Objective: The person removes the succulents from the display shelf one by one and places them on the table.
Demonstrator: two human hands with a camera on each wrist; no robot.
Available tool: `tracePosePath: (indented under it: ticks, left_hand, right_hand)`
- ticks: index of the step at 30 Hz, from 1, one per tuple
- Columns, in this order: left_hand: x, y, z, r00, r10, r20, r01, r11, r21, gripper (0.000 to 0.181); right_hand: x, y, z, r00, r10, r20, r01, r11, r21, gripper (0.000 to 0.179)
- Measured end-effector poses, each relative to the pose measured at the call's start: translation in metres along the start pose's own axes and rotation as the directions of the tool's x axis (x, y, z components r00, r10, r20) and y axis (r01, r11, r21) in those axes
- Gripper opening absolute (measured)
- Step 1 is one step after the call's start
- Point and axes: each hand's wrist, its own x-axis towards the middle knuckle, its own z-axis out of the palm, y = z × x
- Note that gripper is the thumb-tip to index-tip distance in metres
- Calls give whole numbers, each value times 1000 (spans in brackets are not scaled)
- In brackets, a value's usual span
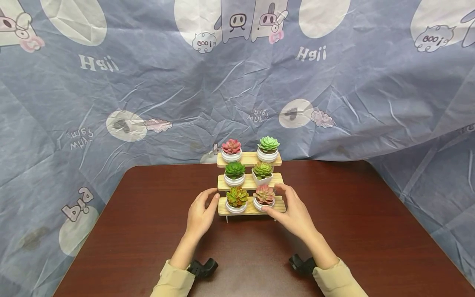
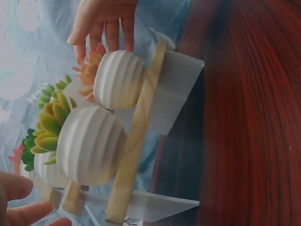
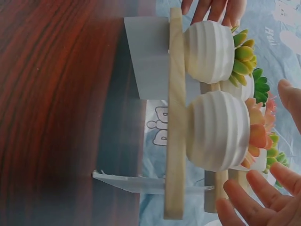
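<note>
A three-tier wooden plant stand [image 1: 248, 209] holds potted artificial succulents, two on each tier. My left hand [image 1: 202, 214] is beside the left end of the lower tiers, fingers loosely bent, nearest the yellow-green succulent [image 1: 237, 196]. At the right end, my right hand [image 1: 297, 214] spreads around the pink succulent [image 1: 264, 194] in its ribbed white pot [image 3: 218, 132]. In the right wrist view a gap shows between the fingers [image 3: 254, 188] and that pot. Behind are a dark green succulent [image 1: 235, 170], a light green one [image 1: 262, 170], a red one [image 1: 231, 146] and a mint green one [image 1: 269, 144].
The stand has thin white side supports [image 2: 176, 89] and sits toward the back of a dark red-brown table [image 1: 156, 231]. A blue-grey printed cloth [image 1: 167, 82] hangs right behind the table. Black wrist devices [image 1: 203, 269] are worn at both sleeves.
</note>
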Motion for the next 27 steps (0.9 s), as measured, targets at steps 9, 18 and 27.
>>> tracePosePath:
  ticks: [9, 18, 27]
  left_hand:
    - [1, -10, 8, 992, -110, 62, 115, 990, -76, 29]
    - [1, -20, 13, 976, -180, 124, 194, 974, -118, 28]
    - [2, -31, 17, 953, -202, 226, 262, 923, -281, 33]
  right_hand:
    - [-1, 9, 12, 1000, 15, -22, -13, 996, 93, 76]
    - [-3, 11, 19, 999, 34, -8, -33, 986, 165, 76]
    - [-5, 16, 26, 999, 36, -23, -33, 988, 149, 74]
